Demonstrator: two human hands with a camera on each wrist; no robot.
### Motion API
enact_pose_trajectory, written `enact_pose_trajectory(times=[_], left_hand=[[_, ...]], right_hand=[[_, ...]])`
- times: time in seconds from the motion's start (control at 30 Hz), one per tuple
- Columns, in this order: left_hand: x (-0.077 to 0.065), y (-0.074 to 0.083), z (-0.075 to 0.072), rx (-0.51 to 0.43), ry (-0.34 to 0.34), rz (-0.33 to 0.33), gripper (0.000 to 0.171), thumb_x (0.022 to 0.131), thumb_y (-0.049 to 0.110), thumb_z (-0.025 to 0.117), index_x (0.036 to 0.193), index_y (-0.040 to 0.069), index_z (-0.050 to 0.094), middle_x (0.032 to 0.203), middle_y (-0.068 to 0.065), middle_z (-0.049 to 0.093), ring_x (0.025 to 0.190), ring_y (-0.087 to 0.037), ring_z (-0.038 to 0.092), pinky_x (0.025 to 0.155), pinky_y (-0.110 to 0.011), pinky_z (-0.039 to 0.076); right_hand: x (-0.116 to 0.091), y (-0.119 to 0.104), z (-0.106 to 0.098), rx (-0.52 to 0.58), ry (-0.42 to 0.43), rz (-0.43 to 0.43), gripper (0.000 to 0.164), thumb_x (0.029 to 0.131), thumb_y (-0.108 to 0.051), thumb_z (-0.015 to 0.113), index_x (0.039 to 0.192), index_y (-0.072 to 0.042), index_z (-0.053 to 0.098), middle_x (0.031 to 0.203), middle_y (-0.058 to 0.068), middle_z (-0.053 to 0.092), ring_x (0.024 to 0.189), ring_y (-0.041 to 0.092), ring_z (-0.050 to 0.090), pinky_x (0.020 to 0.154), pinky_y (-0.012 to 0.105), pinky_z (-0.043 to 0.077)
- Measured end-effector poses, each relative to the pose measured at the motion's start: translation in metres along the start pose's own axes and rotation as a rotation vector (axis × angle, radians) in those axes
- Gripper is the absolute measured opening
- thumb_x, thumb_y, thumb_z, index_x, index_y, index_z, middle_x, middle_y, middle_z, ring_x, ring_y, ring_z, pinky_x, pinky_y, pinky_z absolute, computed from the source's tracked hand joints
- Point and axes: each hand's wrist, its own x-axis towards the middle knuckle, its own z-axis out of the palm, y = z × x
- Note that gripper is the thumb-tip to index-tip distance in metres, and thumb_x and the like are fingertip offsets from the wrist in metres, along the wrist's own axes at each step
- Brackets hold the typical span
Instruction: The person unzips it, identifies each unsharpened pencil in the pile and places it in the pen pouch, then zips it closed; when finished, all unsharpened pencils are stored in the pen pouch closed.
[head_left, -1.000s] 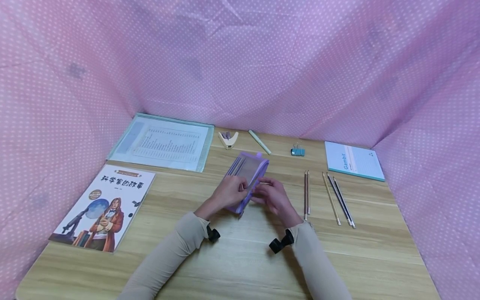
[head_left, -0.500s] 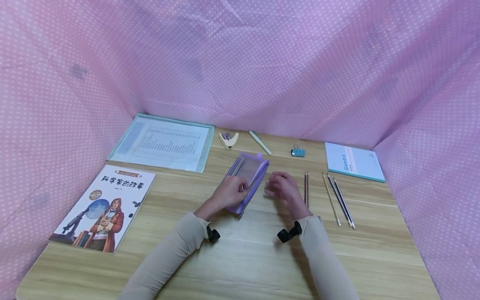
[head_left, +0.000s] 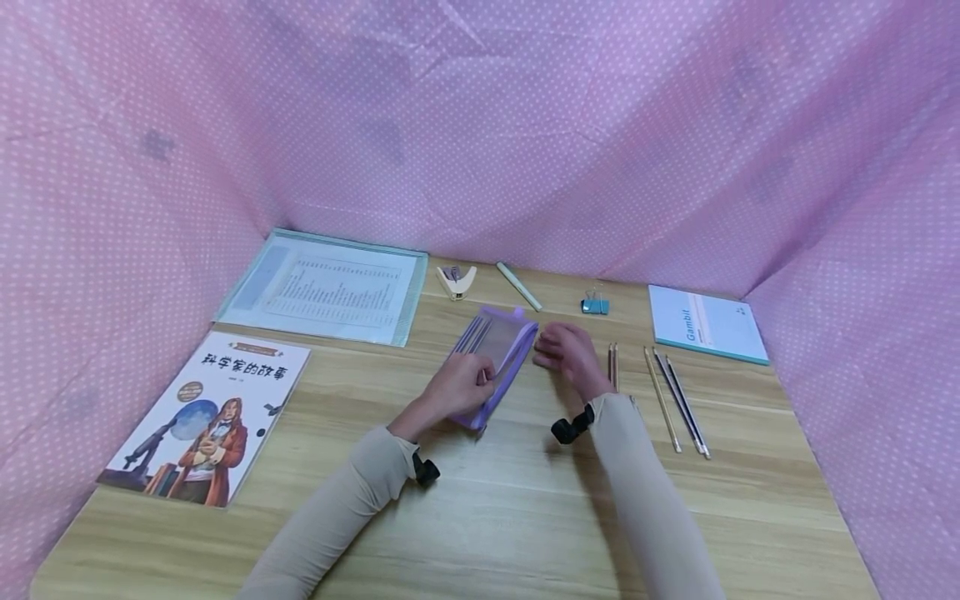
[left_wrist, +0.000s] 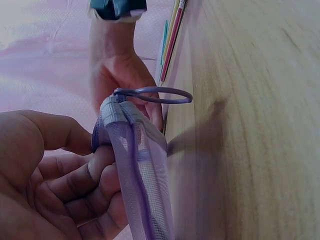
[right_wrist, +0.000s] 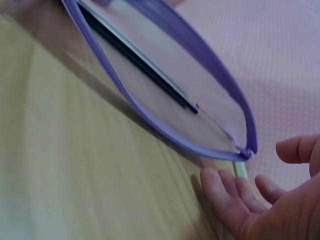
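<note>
A purple mesh zip pencil case [head_left: 501, 335] is tilted up off the wooden table in the head view. Inside it show several dark pencils [right_wrist: 145, 62], seen through its gaping zipper mouth in the right wrist view. My left hand [head_left: 467, 385] grips the side of the case, thumb and curled fingers pinching its edge, as the left wrist view shows. A zipper pull ring [left_wrist: 160, 94] sticks out at the near end. My right hand [head_left: 568, 354] is just right of the case's far end, fingers spread and holding nothing, fingertips close to the end of the zipper [right_wrist: 245, 152].
Two reddish pencils [head_left: 615, 367] and several more pencils [head_left: 678, 404] lie at the right. Behind are a stapler [head_left: 456, 283], a pale green pen [head_left: 519, 286], a binder clip [head_left: 595, 306] and a notebook [head_left: 708, 325]. A document folder [head_left: 322, 287] and a book [head_left: 206, 417] lie left.
My right hand has come away from the case's zipper edge to the right, then moved forward toward its far end. My left hand and the case have stayed in place.
</note>
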Motion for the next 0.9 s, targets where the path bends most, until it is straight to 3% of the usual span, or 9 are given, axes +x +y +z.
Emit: enact_pose_trajectory(times=[0.17,0.37,0.5,0.67,0.9], left_hand=[[0.0,0.0,0.0,0.01,-0.005,-0.003,0.005,0.082,0.005,0.068,0.081,0.005,0.072,0.072,-0.006,0.071,0.06,-0.009,0.059,0.052,-0.017,0.047],[0.0,0.0,0.001,0.017,-0.013,-0.005,0.004,0.082,0.005,0.068,0.08,0.005,0.072,0.073,-0.005,0.071,0.062,-0.01,0.06,0.054,-0.018,0.048],[-0.001,0.0,0.0,0.025,-0.018,0.009,0.005,0.082,0.006,0.068,0.08,0.006,0.072,0.073,-0.004,0.071,0.061,-0.009,0.059,0.054,-0.018,0.047],[-0.001,-0.002,0.0,0.03,-0.029,0.018,0.004,0.081,0.005,0.068,0.08,0.006,0.072,0.074,-0.005,0.071,0.062,-0.01,0.059,0.055,-0.019,0.048],[0.0,-0.004,0.002,0.045,-0.085,-0.021,0.004,0.084,0.008,0.068,0.083,0.006,0.072,0.077,-0.005,0.07,0.063,-0.01,0.058,0.054,-0.019,0.047]], right_hand=[[0.012,-0.006,0.001,-0.013,0.006,0.034,0.051,0.104,-0.019,0.049,0.149,-0.001,0.037,0.123,0.012,0.058,0.089,0.012,0.066,0.089,0.031,0.06],[0.018,-0.011,0.003,-0.053,0.007,0.045,0.048,0.102,-0.018,0.052,0.146,-0.001,0.044,0.093,0.001,0.065,0.081,0.011,0.068,0.086,0.031,0.061],[0.019,-0.011,0.005,-0.091,0.007,0.036,0.041,0.102,-0.014,0.054,0.139,0.001,0.05,0.083,-0.002,0.068,0.078,0.011,0.068,0.084,0.031,0.061],[0.02,-0.012,0.006,-0.121,0.018,0.033,0.033,0.1,-0.013,0.057,0.13,0.0,0.056,0.08,-0.001,0.07,0.075,0.011,0.069,0.077,0.028,0.062],[0.022,-0.011,0.003,-0.149,0.022,0.03,0.034,0.098,-0.007,0.055,0.13,0.003,0.056,0.079,-0.001,0.068,0.073,0.011,0.068,0.074,0.026,0.062]])
